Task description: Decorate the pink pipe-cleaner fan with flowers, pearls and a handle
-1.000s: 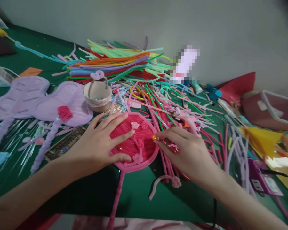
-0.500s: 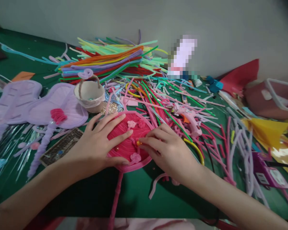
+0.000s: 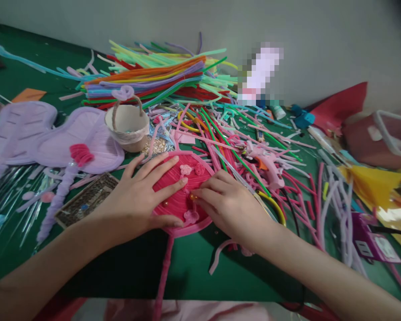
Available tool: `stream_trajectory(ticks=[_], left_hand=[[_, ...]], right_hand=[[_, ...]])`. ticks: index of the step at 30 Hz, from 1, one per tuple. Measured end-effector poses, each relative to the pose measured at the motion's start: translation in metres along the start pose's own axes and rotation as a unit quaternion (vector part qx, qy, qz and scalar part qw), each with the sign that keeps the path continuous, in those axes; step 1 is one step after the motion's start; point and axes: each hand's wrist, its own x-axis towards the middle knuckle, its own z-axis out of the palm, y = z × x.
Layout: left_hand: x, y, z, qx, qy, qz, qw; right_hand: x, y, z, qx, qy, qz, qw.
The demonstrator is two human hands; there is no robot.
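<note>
Red-and-pink fan (image 3: 178, 206), mid-frame: presumably light, soft-faced, best held by its stem (image 3: 164, 269), lower centre; left hand (image 3: 138, 194) spread upon it, right hand (image 3: 232, 205) pinching yellow bead (image 3: 192, 196).

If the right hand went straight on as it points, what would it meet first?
Most likely the index finger of the left hand, spread over the round red piece, just ahead of the yellow bead the right hand pinches; the bead's height is unclear.
</note>
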Motion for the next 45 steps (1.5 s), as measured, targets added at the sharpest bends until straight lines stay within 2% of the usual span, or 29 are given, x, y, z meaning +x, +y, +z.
stream_trajectory(ticks=[2, 6, 8, 10, 12, 16, 20, 24, 26, 28, 29, 31, 32, 34, 36, 38, 41, 45], left_hand=[[0.000, -0.003, 0.000, -0.001, 0.002, 0.002, 1.000], [0.001, 0.000, -0.008, -0.014, 0.036, 0.000, 0.999], [-0.001, 0.011, -0.016, -0.020, 0.058, -0.009, 0.998], [-0.006, 0.029, -0.022, -0.042, 0.055, -0.007, 0.998], [-0.013, 0.050, -0.024, -0.092, 0.050, 0.001, 0.994], [-0.026, 0.078, -0.014, -0.097, 0.067, -0.012, 0.993], [-0.031, 0.086, -0.005, -0.080, 0.063, -0.030, 0.994], [-0.030, 0.086, -0.005, -0.062, 0.076, -0.036, 0.995], [-0.030, 0.086, -0.005, -0.056, 0.075, -0.035, 0.995], [-0.029, 0.085, -0.005, -0.047, 0.071, -0.031, 0.996], [-0.030, 0.085, -0.005, -0.044, 0.070, -0.029, 0.996], [-0.030, 0.084, -0.005, -0.040, 0.070, -0.029, 0.996], [-0.030, 0.084, -0.004, -0.040, 0.070, -0.029, 0.996], [-0.031, 0.084, -0.005, -0.043, 0.067, -0.031, 0.996], [-0.031, 0.083, -0.005, -0.041, 0.059, -0.031, 0.997], [-0.031, 0.082, -0.005, -0.034, 0.054, -0.026, 0.998], [-0.031, 0.082, -0.004, -0.027, 0.062, -0.024, 0.997], [-0.031, 0.082, -0.003, -0.040, 0.067, -0.032, 0.996]], right_hand=[[0.001, 0.000, -0.003, 0.002, 0.010, -0.004, 1.000], [-0.004, -0.002, -0.020, 0.026, 0.087, 0.033, 0.995], [-0.013, -0.007, -0.030, 0.030, 0.101, 0.070, 0.992], [-0.024, -0.014, -0.036, 0.037, 0.083, 0.088, 0.992], [-0.035, -0.021, -0.035, 0.055, 0.069, 0.091, 0.992], [-0.048, -0.029, -0.020, 0.068, 0.084, 0.098, 0.989], [-0.055, -0.033, -0.009, 0.079, 0.082, 0.109, 0.988], [-0.068, -0.024, -0.019, 0.083, 0.092, 0.107, 0.986], [-0.075, -0.006, -0.033, 0.061, 0.125, 0.181, 0.974], [-0.081, 0.020, -0.044, -0.011, 0.156, 0.308, 0.938], [-0.083, 0.035, -0.048, -0.053, 0.147, 0.376, 0.913], [-0.084, 0.063, -0.046, -0.118, 0.109, 0.451, 0.878], [-0.083, 0.075, -0.042, -0.133, 0.093, 0.472, 0.866], [-0.079, 0.093, -0.030, -0.122, 0.050, 0.479, 0.868], [-0.073, 0.102, -0.019, -0.084, 0.013, 0.482, 0.872], [-0.067, 0.104, -0.012, -0.042, 0.007, 0.492, 0.869], [-0.062, 0.102, -0.014, -0.016, 0.048, 0.516, 0.855], [-0.066, 0.089, -0.033, -0.060, 0.180, 0.551, 0.812]])
